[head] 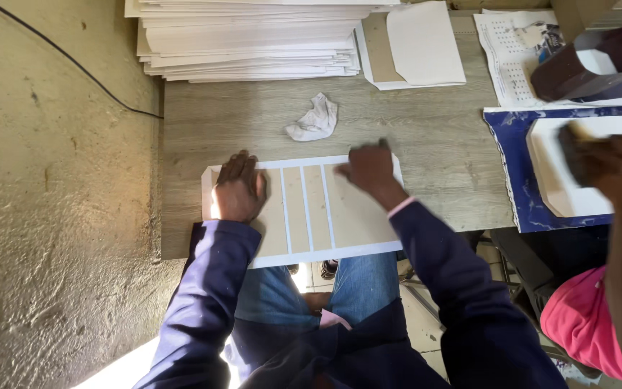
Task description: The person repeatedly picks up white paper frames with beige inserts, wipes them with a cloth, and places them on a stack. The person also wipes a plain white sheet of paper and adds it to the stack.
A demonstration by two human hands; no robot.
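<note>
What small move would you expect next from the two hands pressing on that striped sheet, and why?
Probably a sweep of the right hand across the sheet toward its right edge. The left hand lies flat on the left end, pinning it, while the right hand is blurred mid-motion near the top edge, so it looks like smoothing.

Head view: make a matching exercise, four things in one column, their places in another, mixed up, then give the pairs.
Things:
1. crumpled white cloth
2. stack of white sheets
3. striped board
4. blue sheet

Places:
A. at the table's far edge, by the wall
B. under both of the person's hands
C. on the bare wood between the stack and the board
D. at the right, under a co-worker's white piece

Pairs: 1-C, 2-A, 3-B, 4-D. The left hand presses flat; the right hand is blurred.
</note>
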